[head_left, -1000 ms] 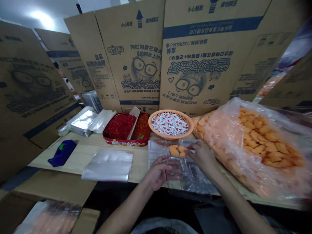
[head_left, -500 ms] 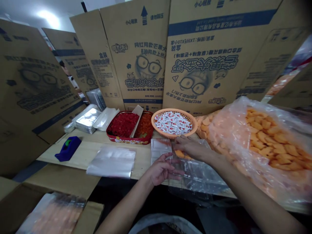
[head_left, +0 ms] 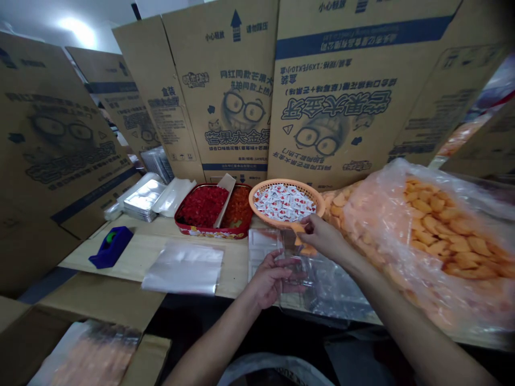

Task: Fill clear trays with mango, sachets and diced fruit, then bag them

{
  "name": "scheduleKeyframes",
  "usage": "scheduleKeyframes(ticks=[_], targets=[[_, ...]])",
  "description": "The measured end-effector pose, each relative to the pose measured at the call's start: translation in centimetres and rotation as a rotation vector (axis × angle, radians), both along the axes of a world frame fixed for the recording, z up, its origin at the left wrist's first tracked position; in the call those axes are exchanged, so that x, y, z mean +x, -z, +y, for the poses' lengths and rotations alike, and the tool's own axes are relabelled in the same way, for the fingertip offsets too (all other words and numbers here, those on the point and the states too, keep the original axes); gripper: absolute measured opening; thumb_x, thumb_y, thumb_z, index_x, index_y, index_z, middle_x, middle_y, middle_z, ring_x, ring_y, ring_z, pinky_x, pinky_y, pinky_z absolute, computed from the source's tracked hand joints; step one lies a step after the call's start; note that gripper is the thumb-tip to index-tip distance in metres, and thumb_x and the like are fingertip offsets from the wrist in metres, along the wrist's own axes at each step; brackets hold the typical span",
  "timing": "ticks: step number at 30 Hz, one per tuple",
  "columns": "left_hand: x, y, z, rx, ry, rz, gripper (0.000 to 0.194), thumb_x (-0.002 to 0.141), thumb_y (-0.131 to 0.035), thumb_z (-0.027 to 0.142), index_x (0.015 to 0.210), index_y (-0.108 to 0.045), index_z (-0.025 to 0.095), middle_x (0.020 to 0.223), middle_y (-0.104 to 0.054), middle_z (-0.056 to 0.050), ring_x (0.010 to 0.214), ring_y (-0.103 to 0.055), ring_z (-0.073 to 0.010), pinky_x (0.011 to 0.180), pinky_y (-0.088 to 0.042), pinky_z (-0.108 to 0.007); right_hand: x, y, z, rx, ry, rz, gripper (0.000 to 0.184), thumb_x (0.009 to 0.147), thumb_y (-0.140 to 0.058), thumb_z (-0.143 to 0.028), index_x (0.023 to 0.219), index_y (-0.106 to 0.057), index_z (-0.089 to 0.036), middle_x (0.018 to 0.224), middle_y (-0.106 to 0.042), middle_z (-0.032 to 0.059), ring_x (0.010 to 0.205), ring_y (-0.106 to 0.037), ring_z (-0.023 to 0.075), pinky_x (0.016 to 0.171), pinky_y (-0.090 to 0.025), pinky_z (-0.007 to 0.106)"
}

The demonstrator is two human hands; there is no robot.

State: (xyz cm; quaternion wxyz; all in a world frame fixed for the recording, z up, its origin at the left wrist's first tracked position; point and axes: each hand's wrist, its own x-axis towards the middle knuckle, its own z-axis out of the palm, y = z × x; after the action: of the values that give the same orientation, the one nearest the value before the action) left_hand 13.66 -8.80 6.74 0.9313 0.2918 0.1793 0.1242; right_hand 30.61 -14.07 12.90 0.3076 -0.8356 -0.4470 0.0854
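Basket (head_left: 321, 200) of sachets is the reference. Orange piece (head_left: 298, 229) lies just in front of it, pinched between thumb and fingertips of the right hand (head_left: 325, 237). Left hand (head_left: 270, 279), farther forward, is half open, fingers spread at the clear tray (head_left: 293, 298); firmness of hold cannot be told. Risk: thin plastic could tilt if support is uneven, spilling pieces; a hard pinch could dent the orange piece.
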Motion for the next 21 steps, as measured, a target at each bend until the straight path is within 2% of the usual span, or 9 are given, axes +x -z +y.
scheduleKeyframes(ticks=[2,6,12,15,17,19,21], targets=[[-0.1,-0.2,-0.3,0.009,-0.033,0.002,0.063,0.058,-0.068,0.002,0.112,-0.043,0.024,0.109,-0.062,-0.006,0.087,-0.066,-0.0288,0.070,-0.053,-0.046,-0.9,0.4,0.1,-0.040,0.026,0.022,0.020,0.071,-0.054,-0.020,0.091,-0.053,-0.017,0.070,-0.061,0.0020,0.058,-0.053,0.0153,0.052,-0.034,0.024],[-0.5,-0.2,-0.3,0.030,-0.075,-0.008,0.070,0.057,-0.068,0.003,0.117,-0.040,0.026,0.108,-0.062,-0.007,0.086,-0.066,-0.0277,0.069,-0.053,-0.046,-2.2,0.9,0.5,-0.152,0.010,-0.164,0.018,0.076,-0.054,-0.025,0.092,-0.055,-0.016,0.078,-0.065,0.0084,0.066,-0.058,0.0197,0.053,-0.032,0.025],[-1.4,-0.5,0.8,0.025,-0.108,0.003,0.071,0.061,-0.064,0.003,0.122,-0.035,0.026,0.111,-0.061,-0.007,0.087,-0.066,-0.0261,0.071,-0.053,-0.045,-2.8,0.8,1.1,-0.083,-0.184,-0.248,0.022,0.082,-0.050,-0.036,0.080,-0.062,-0.017,0.081,-0.063,0.0084,0.077,-0.057,0.0204,0.063,-0.038,0.027],[-2.3,-0.8,1.8,0.014,-0.136,0.006,0.069,0.063,-0.061,0.003,0.124,-0.034,0.025,0.110,-0.062,-0.008,0.087,-0.066,-0.0257,0.073,-0.052,-0.044,-0.9,1.0,2.3,0.063,-0.224,-0.203,0.026,0.083,-0.047,-0.036,0.080,-0.065,-0.018,0.079,-0.062,0.0070,0.079,-0.056,0.0196,0.070,-0.040,0.028],[-3.0,-0.7,2.6,0.004,-0.158,-0.004,0.068,0.065,-0.059,0.004,0.125,-0.034,0.025,0.110,-0.062,-0.008,0.090,-0.065,-0.0260,0.076,-0.052,-0.045,1.6,1.6,3.7,0.166,-0.177,-0.178,0.024,0.083,-0.046,-0.031,0.084,-0.065,-0.018,0.083,-0.063,0.0071,0.082,-0.056,0.0193,0.073,-0.041,0.029],[-3.7,-0.4,3.7,0.002,-0.178,-0.025,0.068,0.066,-0.057,0.004,0.126,-0.035,0.027,0.113,-0.061,-0.008,0.094,-0.064,-0.0269,0.078,-0.051,-0.046,4.8,2.4,5.7,0.189,-0.107,-0.139,0.018,0.079,-0.048,-0.024,0.080,-0.065,-0.018,0.085,-0.063,0.0069,0.081,-0.056,0.0193,0.075,-0.041,0.030],[-4.4,0.3,4.8,0.019,-0.190,-0.042,0.071,0.067,-0.056,0.005,0.130,-0.034,0.028,0.116,-0.060,-0.009,0.098,-0.062,-0.0274,0.079,-0.050,-0.047,7.7,3.6,8.0,0.124,-0.085,-0.059,0.011,0.072,-0.054,-0.017,0.072,-0.065,-0.018,0.077,-0.064,0.0056,0.076,-0.057,0.0196,0.073,-0.041,0.030]])
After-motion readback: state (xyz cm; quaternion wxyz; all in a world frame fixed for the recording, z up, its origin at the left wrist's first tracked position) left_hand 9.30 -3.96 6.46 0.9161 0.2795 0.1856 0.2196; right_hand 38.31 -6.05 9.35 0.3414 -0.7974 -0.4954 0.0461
